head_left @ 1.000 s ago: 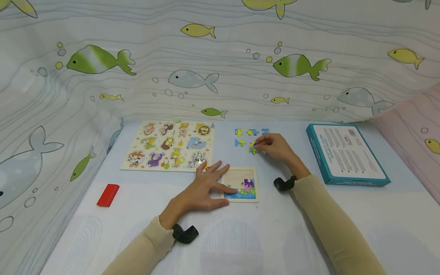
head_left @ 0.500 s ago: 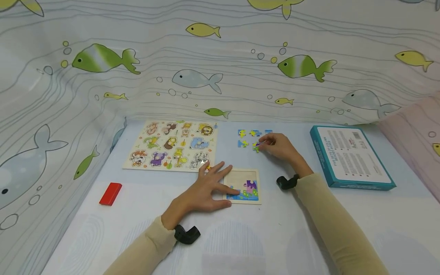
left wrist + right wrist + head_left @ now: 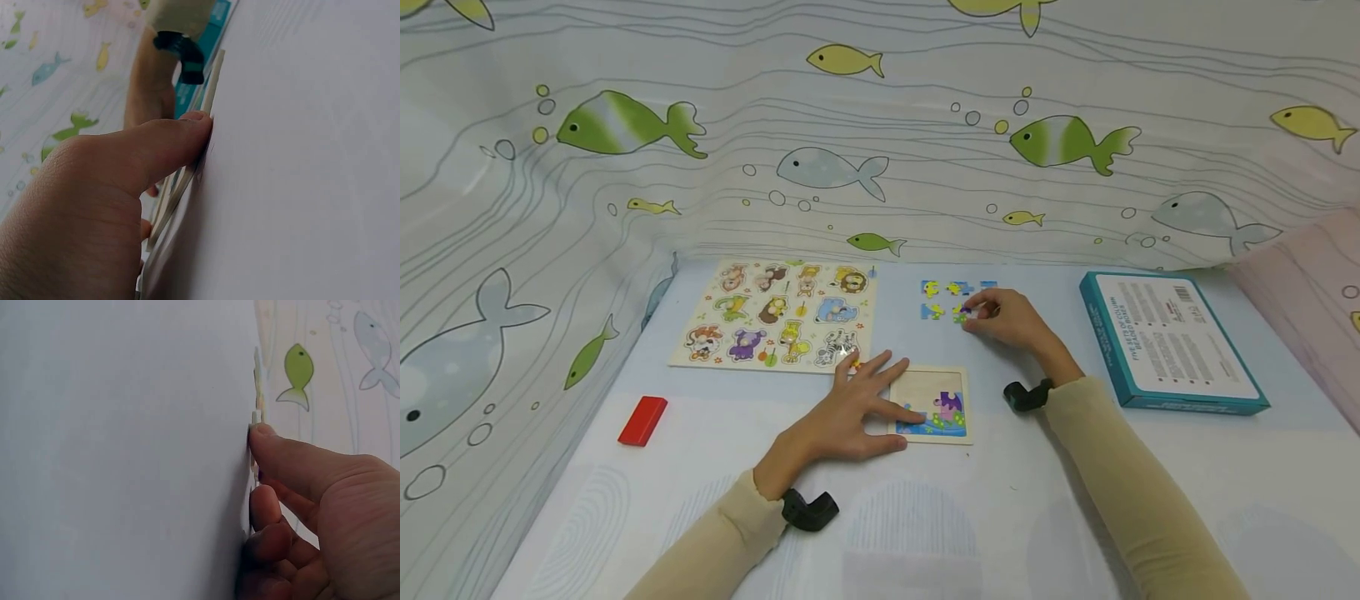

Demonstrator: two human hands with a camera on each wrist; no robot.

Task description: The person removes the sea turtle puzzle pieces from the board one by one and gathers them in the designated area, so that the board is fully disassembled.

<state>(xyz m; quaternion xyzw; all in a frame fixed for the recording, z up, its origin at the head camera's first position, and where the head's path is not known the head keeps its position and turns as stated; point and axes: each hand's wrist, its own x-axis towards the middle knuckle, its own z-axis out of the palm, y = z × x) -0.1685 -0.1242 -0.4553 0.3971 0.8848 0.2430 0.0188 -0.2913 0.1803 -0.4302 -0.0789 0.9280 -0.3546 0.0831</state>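
On the table (image 3: pixel 910 521), the animal board (image 3: pixel 812 332) lies at back left, the box (image 3: pixel 1183 337) at right. My left hand (image 3: pixel 850 419) spreads straight fingers; my right hand (image 3: pixel 1011 320) is curled into a pinch. Partly under the left lies the tray (image 3: pixel 921 386). The red block (image 3: pixel 642 421) sits well left. Beyond the tray are loose pieces (image 3: pixel 931 288); my right thumb and finger grip the purple piece (image 3: pixel 959 313).
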